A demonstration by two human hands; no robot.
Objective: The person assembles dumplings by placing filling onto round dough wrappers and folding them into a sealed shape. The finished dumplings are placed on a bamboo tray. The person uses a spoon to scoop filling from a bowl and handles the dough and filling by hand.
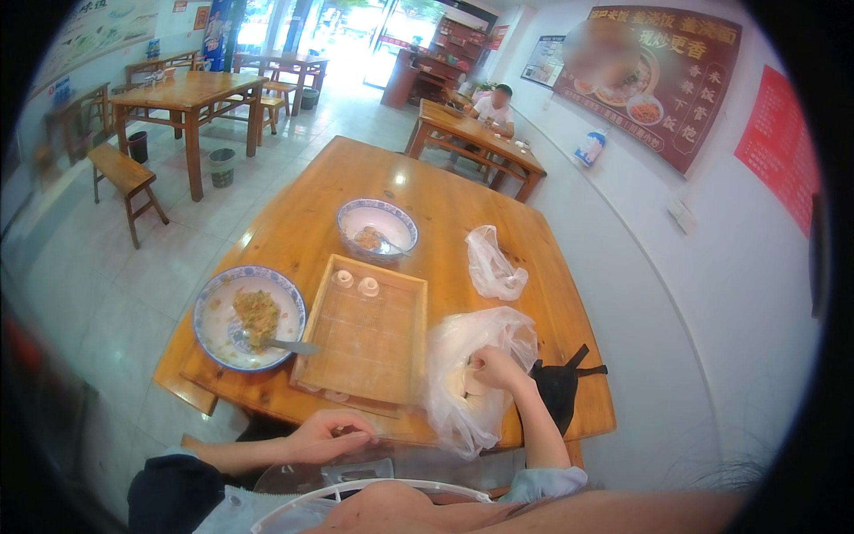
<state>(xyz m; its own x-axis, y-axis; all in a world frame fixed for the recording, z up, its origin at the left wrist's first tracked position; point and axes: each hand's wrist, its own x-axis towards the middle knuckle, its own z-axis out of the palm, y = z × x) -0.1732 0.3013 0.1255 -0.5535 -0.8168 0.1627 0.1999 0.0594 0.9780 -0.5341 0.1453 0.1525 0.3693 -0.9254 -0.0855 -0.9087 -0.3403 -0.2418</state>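
My right hand (497, 367) reaches into an open clear plastic bag (450, 417) and touches the pale dough wrappers (459, 380) inside. Its fingers are curled, and whether a wrapper is pinched between them is hidden. Loosely bent and holding nothing visible, my left hand (330, 437) rests at the table's near edge. Between and beyond the hands lies a shallow wooden tray (363, 340). Two folded dumplings (355, 283) sit at its far end. Left of it, a blue-patterned bowl (213, 314) contains minced filling (257, 317) and a metal spoon (291, 346).
A second patterned bowl (400, 217), with some filling and a spoon, stands beyond the tray. A crumpled plastic bag (494, 267) lies to the right, and a black cloth item (557, 394) by my right forearm. Another person (495, 110) sits at a farther table (460, 123).
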